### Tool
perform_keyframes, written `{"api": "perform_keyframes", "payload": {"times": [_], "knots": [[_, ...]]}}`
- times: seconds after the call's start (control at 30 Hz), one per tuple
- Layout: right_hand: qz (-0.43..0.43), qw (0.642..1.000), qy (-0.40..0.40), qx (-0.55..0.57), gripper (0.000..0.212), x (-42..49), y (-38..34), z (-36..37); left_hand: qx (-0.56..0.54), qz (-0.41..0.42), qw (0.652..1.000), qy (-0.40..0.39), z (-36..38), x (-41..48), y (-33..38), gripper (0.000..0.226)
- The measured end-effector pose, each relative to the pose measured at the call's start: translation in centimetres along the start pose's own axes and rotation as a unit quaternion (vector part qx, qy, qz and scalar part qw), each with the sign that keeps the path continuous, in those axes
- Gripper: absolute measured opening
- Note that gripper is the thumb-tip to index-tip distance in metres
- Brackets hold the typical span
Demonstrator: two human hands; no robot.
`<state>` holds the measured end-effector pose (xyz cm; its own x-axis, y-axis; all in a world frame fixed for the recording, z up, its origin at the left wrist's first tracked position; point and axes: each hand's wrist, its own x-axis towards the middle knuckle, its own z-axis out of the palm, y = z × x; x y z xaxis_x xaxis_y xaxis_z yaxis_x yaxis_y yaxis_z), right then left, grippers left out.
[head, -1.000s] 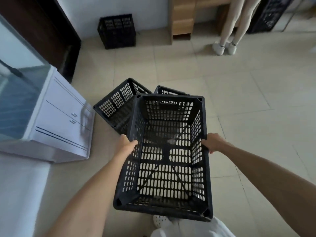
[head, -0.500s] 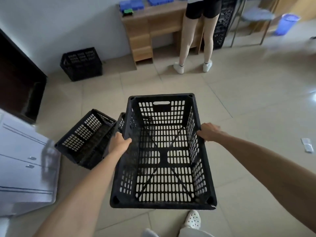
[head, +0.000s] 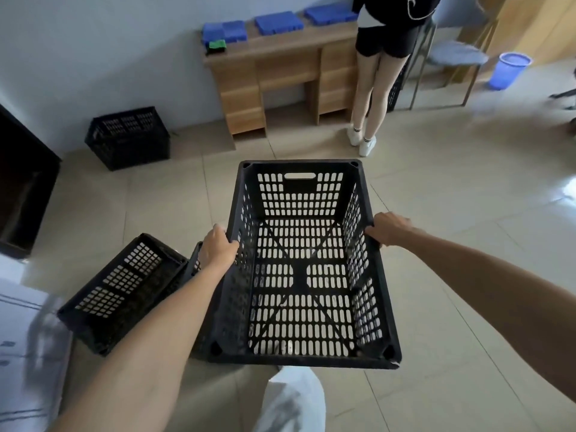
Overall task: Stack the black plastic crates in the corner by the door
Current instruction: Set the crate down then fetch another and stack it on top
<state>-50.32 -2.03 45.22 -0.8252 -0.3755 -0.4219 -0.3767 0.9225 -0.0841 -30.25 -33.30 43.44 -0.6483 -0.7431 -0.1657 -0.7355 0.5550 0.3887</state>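
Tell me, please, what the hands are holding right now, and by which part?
Both hands, left and right, hold one empty black crate by the top rims of its two long sides.

Standing person (head: 386,42) cut off above the waist, white cabinet (head: 21,353) blurred at left edge

Bare arms, pale trousers

Left hand (head: 218,247) and right hand (head: 388,227) wear nothing; forearms sleeveless. One trouser leg (head: 293,400) shows, white and creased.

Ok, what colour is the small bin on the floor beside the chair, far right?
Blue. The bin shows best, and only, in the head view, top right.
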Motion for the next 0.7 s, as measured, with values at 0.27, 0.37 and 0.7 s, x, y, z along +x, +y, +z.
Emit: {"api": "perform_keyframes", "payload": {"times": [0.27, 0.37, 0.7], "knots": [[-0.024, 0.999, -0.016, -0.014, 0.034, 13.6, -5.7, -7.8, 0.004, -0.021, 1.000, -0.001, -1.5, 15.1, 2.4, 0.026], [-0.034, 0.999, -0.012, -0.018, 0.034, 18.8, -7.6, -10.1, 0.000, -0.035, 0.999, 0.010, -1.8, 20.0, 3.4, 0.027], [-0.093, 0.995, -0.031, -0.019, 0.034, 39.0, -11.8, -16.9, -0.027, -0.103, 0.994, 0.036, -2.1, 35.5, 8.0, 0.017]]}}
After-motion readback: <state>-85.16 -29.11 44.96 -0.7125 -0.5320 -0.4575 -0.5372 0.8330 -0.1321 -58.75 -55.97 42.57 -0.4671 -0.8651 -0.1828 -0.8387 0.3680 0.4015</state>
